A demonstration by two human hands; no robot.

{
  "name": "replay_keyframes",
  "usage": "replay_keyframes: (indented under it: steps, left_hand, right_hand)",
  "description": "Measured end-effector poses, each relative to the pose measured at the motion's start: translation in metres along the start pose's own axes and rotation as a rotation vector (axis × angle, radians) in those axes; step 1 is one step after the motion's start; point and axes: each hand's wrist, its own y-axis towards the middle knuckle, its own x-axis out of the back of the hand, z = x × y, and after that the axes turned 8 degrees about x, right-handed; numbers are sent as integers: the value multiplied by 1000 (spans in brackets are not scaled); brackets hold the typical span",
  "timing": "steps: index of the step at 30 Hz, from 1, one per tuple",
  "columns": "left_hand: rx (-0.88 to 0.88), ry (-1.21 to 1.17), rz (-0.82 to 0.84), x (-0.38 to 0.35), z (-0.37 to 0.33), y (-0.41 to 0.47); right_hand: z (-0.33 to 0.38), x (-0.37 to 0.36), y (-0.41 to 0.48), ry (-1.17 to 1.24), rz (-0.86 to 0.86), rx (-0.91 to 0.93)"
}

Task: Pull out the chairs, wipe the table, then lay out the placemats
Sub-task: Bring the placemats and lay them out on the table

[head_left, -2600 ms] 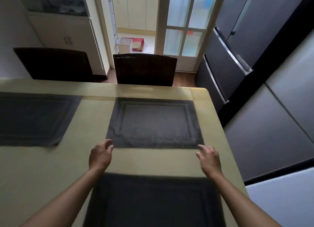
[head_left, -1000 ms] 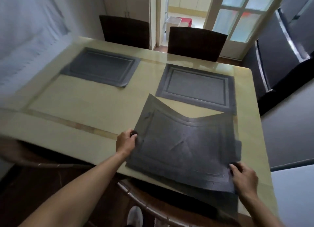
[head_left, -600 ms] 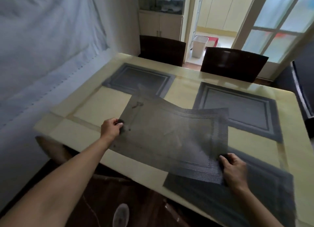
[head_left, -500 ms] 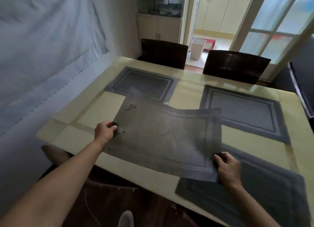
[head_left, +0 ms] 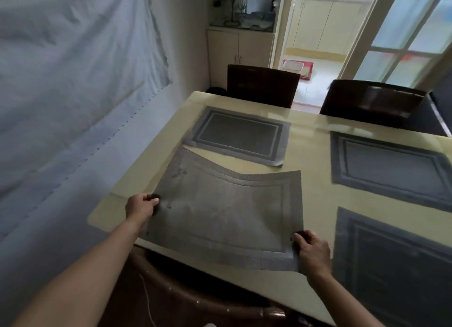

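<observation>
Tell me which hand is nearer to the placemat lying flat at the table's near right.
Right. The right hand, gripping the held placemat, is just beside the flat placemat; the left hand grips the held one's opposite side, farther off.

home dining room | table (head_left: 308, 155) | chairs (head_left: 263, 85) | kitchen cabinets (head_left: 325, 25)

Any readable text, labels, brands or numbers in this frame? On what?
None readable. The held placemat, the three laid placemats, the table, the chair backs and the wall sheet show no print. Small dark specks near the held placemat's side edges are too small to tell.
</observation>
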Motion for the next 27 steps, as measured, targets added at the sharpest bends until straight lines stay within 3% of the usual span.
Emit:
replay_keyframes:
  steps: [13,20,27]
  left_hand:
    - [36,95,243,-8,21,122]
    - [-113,341,175,-13,25,130]
    - [-127,349,137,-8,28,139]
  right_hand:
    - [-11,-106,9,-88,-169,-212]
    - [-27,-118,10,-178,-259,-300]
    - [-33,-120,14,-272,-264,-335]
